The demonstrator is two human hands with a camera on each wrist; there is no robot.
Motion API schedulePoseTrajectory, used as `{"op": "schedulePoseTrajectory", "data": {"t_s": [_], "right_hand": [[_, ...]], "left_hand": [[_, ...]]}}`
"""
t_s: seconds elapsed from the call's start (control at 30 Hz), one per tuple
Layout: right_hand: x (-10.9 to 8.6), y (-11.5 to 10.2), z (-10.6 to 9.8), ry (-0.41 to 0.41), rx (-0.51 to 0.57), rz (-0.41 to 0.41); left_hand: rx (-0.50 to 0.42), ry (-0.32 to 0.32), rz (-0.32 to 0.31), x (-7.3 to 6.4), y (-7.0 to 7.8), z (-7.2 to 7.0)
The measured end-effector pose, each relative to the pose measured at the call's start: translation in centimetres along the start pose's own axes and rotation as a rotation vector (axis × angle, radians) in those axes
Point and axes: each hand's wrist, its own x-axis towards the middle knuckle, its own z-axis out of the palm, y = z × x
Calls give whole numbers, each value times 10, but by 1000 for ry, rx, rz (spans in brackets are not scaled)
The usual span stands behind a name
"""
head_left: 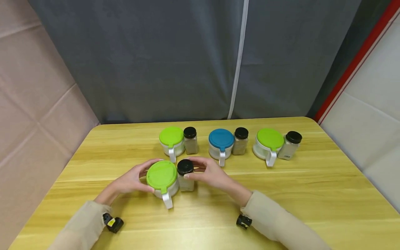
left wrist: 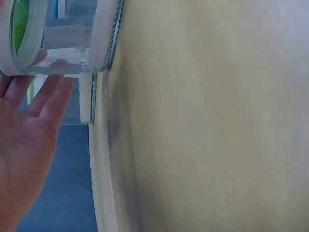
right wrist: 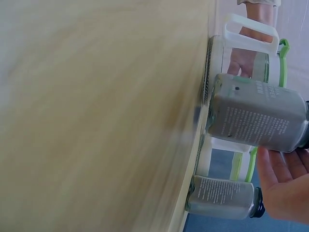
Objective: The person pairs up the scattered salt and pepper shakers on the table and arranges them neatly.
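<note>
Head: left hand (head_left: 133, 178) holds jar (head_left: 162, 176), right hand (head_left: 212, 173) seemingly pinches bottle (head_left: 186, 183).

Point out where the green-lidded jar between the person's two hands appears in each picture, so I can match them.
Head: green-lidded jar just left of centre, below the middle, between left hand and right hand.
Left wrist: top left corner, cut off by the frame.
Right wrist: upper right, partly hidden by the black-lidded bottle, its white handle showing.
Shared landmark: the left hand, visible at the jar in all three.
</note>
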Motion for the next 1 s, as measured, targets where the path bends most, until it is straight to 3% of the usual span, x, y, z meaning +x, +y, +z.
{"op": "schedulePoseTrajectory", "data": {"t_s": [0.27,0.63,0.77,1.0], "right_hand": [[3,-1,2,-18,-7,25],[-4,-27,5,-43,-15,11],[-2,-23,5,-49,-11,-4],[7,3,3,-54,-7,-18]], "left_hand": [[32,-21,0,0,1,-3],[61,-4,-30,0,0,-6],[60,-5,-35,0,0,-6],[44,-7,-60,-1,2,-6]]}}
